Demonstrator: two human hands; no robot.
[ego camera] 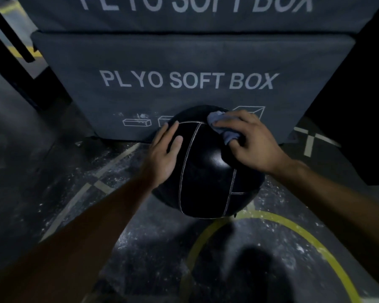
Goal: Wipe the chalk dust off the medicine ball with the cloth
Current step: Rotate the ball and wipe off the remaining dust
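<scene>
Your left hand: flat, fingers straight, steadying the medicine ball.
Your right hand: bunching the cloth on top.
Handling: probably heavy, slick; brace its sides.

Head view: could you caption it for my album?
Right hand rubs a cloth on a black ball; left hand steadies it.

Two stacked grey plyo soft boxes (lettered in white) stand on dark speckled floor crossed by a yellow curved line.
</scene>
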